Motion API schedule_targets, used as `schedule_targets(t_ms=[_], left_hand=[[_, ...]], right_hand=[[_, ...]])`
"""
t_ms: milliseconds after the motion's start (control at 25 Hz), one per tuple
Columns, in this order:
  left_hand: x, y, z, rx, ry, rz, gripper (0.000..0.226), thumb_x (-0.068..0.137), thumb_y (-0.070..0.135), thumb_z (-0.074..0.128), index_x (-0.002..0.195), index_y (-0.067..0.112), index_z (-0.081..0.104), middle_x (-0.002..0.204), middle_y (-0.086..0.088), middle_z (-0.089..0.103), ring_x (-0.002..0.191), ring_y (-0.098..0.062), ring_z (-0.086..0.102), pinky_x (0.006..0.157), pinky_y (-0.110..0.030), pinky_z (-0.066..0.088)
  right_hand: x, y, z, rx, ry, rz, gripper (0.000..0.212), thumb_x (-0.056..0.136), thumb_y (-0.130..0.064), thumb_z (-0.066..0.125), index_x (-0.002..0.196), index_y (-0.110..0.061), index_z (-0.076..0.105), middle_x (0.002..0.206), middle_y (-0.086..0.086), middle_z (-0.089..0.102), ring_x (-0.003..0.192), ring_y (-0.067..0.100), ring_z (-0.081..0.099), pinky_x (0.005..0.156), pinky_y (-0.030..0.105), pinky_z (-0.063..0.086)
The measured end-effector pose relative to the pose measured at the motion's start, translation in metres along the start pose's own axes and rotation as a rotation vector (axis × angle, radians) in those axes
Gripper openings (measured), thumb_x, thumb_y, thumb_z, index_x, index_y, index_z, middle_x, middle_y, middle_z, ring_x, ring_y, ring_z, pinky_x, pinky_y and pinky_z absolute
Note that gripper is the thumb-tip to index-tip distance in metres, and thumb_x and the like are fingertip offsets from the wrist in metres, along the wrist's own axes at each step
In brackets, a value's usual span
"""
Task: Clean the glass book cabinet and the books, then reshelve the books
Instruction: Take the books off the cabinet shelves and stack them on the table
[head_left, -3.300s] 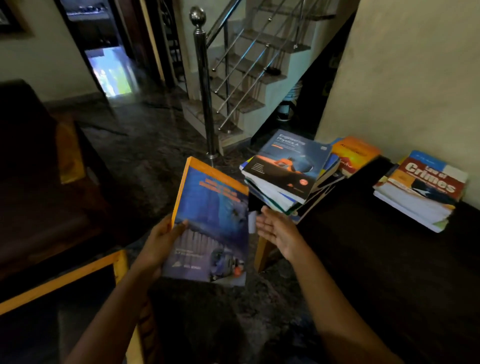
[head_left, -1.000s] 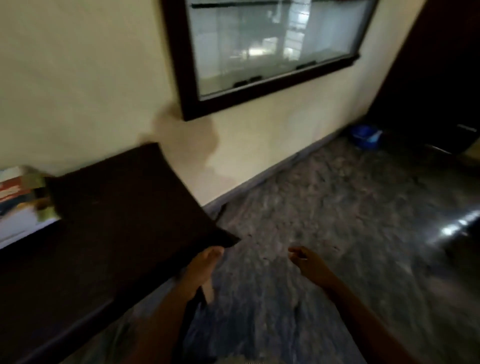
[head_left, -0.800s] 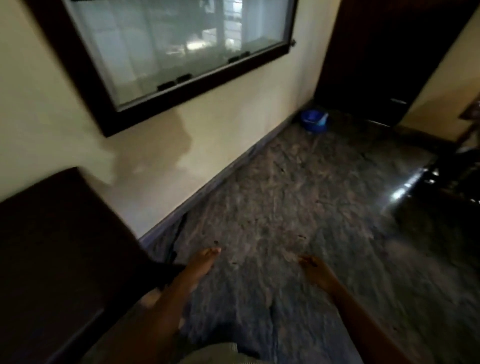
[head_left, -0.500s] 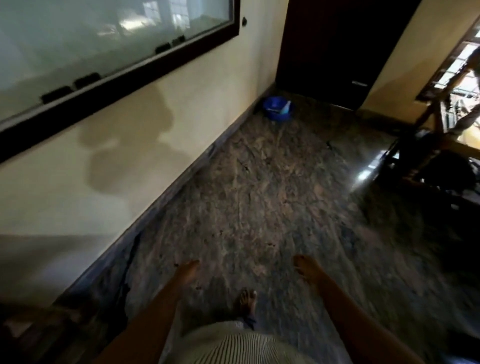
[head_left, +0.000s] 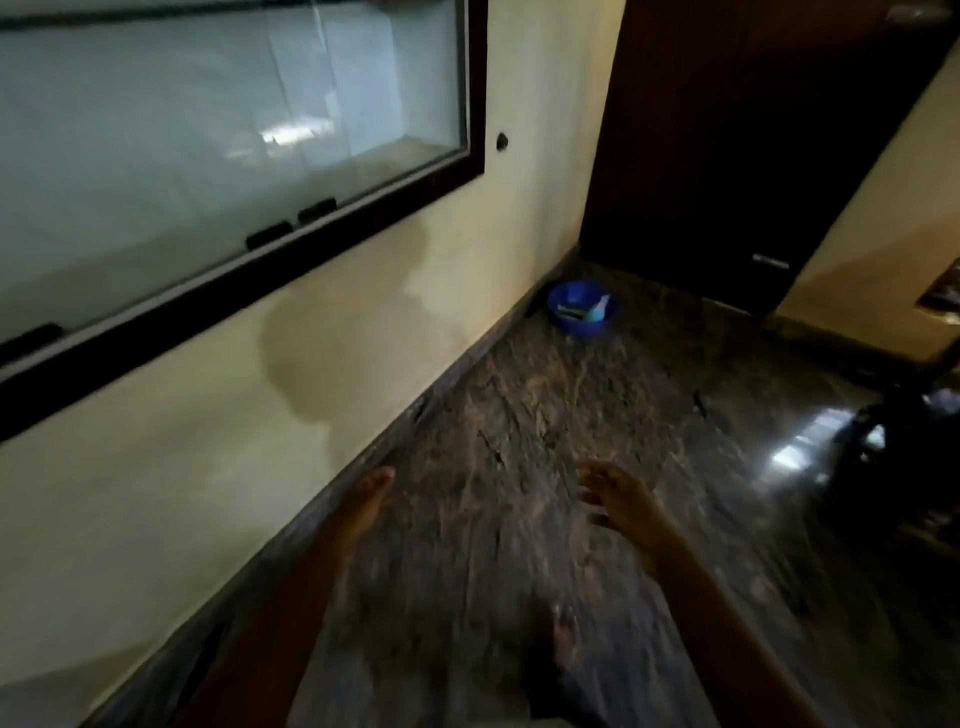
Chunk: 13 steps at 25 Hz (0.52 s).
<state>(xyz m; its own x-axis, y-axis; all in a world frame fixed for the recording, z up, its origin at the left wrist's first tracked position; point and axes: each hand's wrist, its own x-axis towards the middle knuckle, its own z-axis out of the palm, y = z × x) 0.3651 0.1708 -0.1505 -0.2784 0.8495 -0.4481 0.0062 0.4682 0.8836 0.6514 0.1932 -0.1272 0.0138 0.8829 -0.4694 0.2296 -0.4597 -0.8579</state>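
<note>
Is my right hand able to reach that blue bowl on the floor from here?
Probably not yet: the right hand is empty but well short of the blue bowl; only bare floor lies between.

Both arms reach fwd from btm of frame, forearms bare. Left hand (head_left: 370, 496) lower centre-left, fingers straight & together, holds nothing. Right hand (head_left: 615, 499) lower centre-right, fingers loosely spread, also empty. Bare foot (head_left: 563, 642) blurred at btm centre, btwn the arms.

Cream wall (head_left: 171, 519), dark door (head_left: 727, 130), glossy marbled floor (head_left: 649, 405).
</note>
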Motion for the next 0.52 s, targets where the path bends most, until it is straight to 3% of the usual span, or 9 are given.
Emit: schedule_targets(t_ms=[120,240,360,520], left_hand=[[0.05,0.071,0.02,0.055,0.094,0.122,0.041,0.1,0.02,0.041,0.137,0.004,0.041,0.141,-0.012,0.042,0.128,-0.032,0.043,0.106,-0.042,0.036],[0.105,0.177,0.047,-0.01,0.171,0.296,0.041,0.099,0.02,0.038,0.138,0.007,0.04,0.141,-0.012,0.043,0.128,-0.03,0.043,0.105,-0.043,0.035],[0.158,0.263,0.06,-0.071,0.225,0.46,0.036,0.097,0.021,0.042,0.133,0.015,0.045,0.133,-0.006,0.049,0.124,-0.023,0.047,0.102,-0.039,0.037],[0.232,0.369,0.062,-0.107,0.284,0.626,0.023,0.096,0.025,0.048,0.117,0.032,0.053,0.125,0.001,0.055,0.118,-0.016,0.052,0.103,-0.036,0.039]], right_hand=[[0.09,-0.084,-0.017,0.009,-0.026,-0.11,0.025,0.098,-0.02,0.044,0.119,-0.011,0.053,0.101,0.01,0.055,0.08,0.015,0.052,0.067,0.025,0.042],[0.177,-0.186,-0.026,-0.007,-0.092,-0.224,0.021,0.098,-0.021,0.041,0.114,-0.015,0.054,0.103,0.01,0.057,0.088,0.02,0.054,0.067,0.027,0.042],[0.245,-0.29,-0.025,-0.009,-0.261,-0.378,0.03,0.098,-0.018,0.041,0.125,-0.012,0.052,0.109,0.01,0.057,0.097,0.024,0.056,0.064,0.023,0.043],[0.314,-0.412,-0.016,0.074,-0.361,-0.576,0.028,0.097,-0.021,0.047,0.122,-0.015,0.056,0.118,0.007,0.06,0.109,0.023,0.057,0.082,0.03,0.049]])
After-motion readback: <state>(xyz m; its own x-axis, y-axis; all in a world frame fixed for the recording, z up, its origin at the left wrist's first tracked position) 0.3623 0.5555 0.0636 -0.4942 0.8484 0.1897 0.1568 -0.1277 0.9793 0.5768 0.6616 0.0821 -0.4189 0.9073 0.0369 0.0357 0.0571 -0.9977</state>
